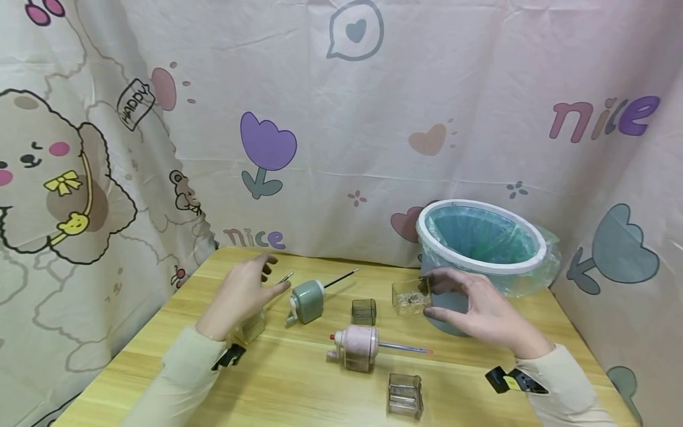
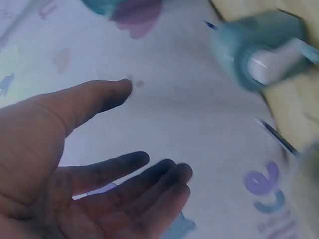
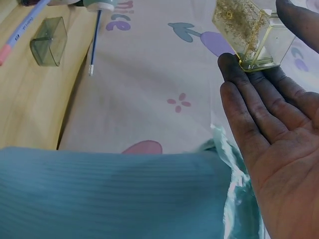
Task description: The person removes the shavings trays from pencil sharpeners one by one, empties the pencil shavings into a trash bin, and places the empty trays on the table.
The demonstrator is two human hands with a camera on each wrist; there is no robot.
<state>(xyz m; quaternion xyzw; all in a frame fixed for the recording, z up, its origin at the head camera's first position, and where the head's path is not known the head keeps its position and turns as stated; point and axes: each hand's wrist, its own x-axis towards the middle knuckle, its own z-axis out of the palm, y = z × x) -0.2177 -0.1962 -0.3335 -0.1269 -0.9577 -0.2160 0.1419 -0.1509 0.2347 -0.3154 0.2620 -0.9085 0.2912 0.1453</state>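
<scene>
My right hand (image 1: 482,305) pinches a clear shavings drawer (image 1: 409,299) between thumb and fingers, in the air beside the bin. Pencil shavings lie inside this drawer (image 3: 238,25). With fingers spread and nothing in them, my left hand (image 1: 240,290) hovers over the table's left side. Beneath it is a yellowish sharpener (image 1: 252,327), partly hidden by the wrist, with a pencil (image 1: 287,277) beside it. A green crank sharpener (image 1: 309,302) holding a dark pencil (image 1: 341,277) stands just right of the left hand.
A pink crank sharpener (image 1: 360,349) with a purple pencil (image 1: 407,348) is mid-table. Two smoky drawers rest apart: one drawer (image 1: 364,312) behind it, another drawer (image 1: 404,396) in front. A lined bin (image 1: 448,317) stands at the back right, before a printed curtain (image 1: 341,148).
</scene>
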